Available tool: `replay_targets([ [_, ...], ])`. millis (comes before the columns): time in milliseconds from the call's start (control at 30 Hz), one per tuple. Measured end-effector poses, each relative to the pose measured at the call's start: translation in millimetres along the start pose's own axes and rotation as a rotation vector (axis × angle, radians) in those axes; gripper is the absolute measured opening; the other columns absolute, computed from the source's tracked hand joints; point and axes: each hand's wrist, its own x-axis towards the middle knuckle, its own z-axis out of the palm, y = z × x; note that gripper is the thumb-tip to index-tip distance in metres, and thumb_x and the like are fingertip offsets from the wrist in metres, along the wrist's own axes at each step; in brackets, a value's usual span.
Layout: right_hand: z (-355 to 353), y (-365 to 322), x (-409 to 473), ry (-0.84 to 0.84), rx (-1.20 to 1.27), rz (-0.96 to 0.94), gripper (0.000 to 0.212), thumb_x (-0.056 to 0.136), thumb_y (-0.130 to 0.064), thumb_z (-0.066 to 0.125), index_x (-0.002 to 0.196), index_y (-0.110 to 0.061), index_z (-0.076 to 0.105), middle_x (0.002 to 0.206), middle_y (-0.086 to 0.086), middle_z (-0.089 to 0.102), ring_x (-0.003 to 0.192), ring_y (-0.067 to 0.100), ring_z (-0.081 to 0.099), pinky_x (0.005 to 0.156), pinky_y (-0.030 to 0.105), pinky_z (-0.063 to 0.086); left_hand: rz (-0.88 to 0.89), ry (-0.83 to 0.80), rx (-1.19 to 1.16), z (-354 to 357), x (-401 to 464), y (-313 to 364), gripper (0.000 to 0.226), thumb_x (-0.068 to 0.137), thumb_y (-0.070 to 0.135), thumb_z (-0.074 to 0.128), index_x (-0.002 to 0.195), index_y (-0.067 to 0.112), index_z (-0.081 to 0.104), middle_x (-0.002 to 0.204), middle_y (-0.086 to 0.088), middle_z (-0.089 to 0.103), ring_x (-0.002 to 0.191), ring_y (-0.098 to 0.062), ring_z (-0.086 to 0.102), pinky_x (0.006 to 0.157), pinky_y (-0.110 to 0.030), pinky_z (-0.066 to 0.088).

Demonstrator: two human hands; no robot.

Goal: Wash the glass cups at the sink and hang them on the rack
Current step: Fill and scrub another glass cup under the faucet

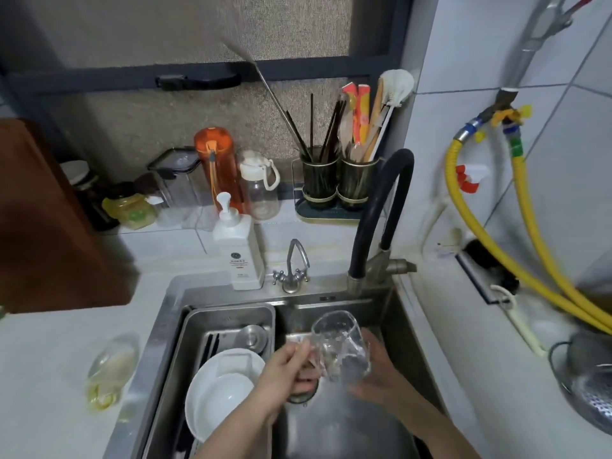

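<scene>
A clear glass cup point(341, 346) is tilted over the steel sink point(331, 425), its mouth turned up and away toward the black faucet point(381, 213). My left hand point(281, 372) pinches the cup's handle on its left side. My right hand point(381, 376) cups the glass from below and behind on the right, fingers curled round its base. No rack for hanging cups shows in the view.
A steel basin point(231, 316) in the sink's left half holds white plates point(222, 392) and a metal lid. A soap pump bottle point(238, 250) and a small tap point(293, 270) stand behind. Another glass cup point(111, 369) lies on the left counter. A metal colander point(589, 382) sits right.
</scene>
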Motion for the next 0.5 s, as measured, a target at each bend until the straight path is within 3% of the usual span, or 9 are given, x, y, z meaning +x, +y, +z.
replay_targets([
  [67,11.6,10.8,-2.4,0.131,-0.043,0.009,0.079,0.062,-0.020,0.086,0.131,-0.017,0.046,0.125,0.007,0.058,0.111,0.023,0.059,0.091,0.039,0.051,0.006,-0.043,0.032,-3.7,-7.4,-2.1,0.023,0.093,0.034,0.054,0.085,0.013,0.059,0.077,0.001,0.066,0.075,-0.013,0.060,0.069,-0.028,0.052],
  [133,11.0,33.0,-8.0,0.225,0.009,0.010,0.076,0.058,-0.026,0.092,0.122,-0.013,0.053,0.113,0.018,0.059,0.097,0.032,0.059,0.080,0.041,0.053,0.007,-0.099,0.031,-0.2,-13.4,-6.3,0.023,0.091,0.033,0.056,0.089,0.010,0.058,0.074,0.002,0.065,0.070,-0.012,0.056,0.065,-0.026,0.045],
  [233,29.4,40.9,-22.2,0.372,0.080,-0.006,0.081,0.048,-0.038,0.094,0.113,-0.007,0.056,0.095,0.009,0.067,0.087,0.035,0.066,0.069,0.032,0.056,0.082,-0.104,0.100,0.2,-29.2,-16.1,0.011,0.092,0.014,0.060,0.088,0.006,0.053,0.076,-0.002,0.060,0.066,-0.005,0.056,0.062,-0.016,0.048],
  [333,59.6,31.8,-29.9,0.402,-0.022,-0.047,0.085,0.048,-0.022,0.094,0.119,-0.006,0.051,0.099,-0.002,0.072,0.091,0.012,0.069,0.078,0.030,0.058,0.179,-0.067,0.120,-13.8,-38.3,-25.0,0.029,0.084,0.000,0.067,0.104,-0.007,0.047,0.084,-0.010,0.059,0.071,-0.011,0.057,0.059,-0.016,0.047],
  [433,78.3,10.1,-30.4,0.408,0.011,-0.039,0.080,0.061,-0.039,0.088,0.128,-0.020,0.049,0.120,0.001,0.063,0.111,0.016,0.062,0.096,0.038,0.051,0.207,-0.021,0.065,-17.2,-36.4,-19.0,0.031,0.085,0.009,0.069,0.110,0.007,0.050,0.086,-0.006,0.065,0.069,-0.009,0.061,0.061,-0.015,0.047],
  [500,81.7,0.3,-36.1,0.450,0.100,-0.033,0.060,0.072,-0.031,0.080,0.123,-0.023,0.051,0.113,0.002,0.064,0.103,0.018,0.064,0.090,0.032,0.051,0.196,-0.028,0.073,-11.9,-37.5,-16.7,0.028,0.087,0.016,0.068,0.109,0.020,0.052,0.087,-0.004,0.067,0.069,-0.008,0.061,0.060,-0.015,0.047],
])
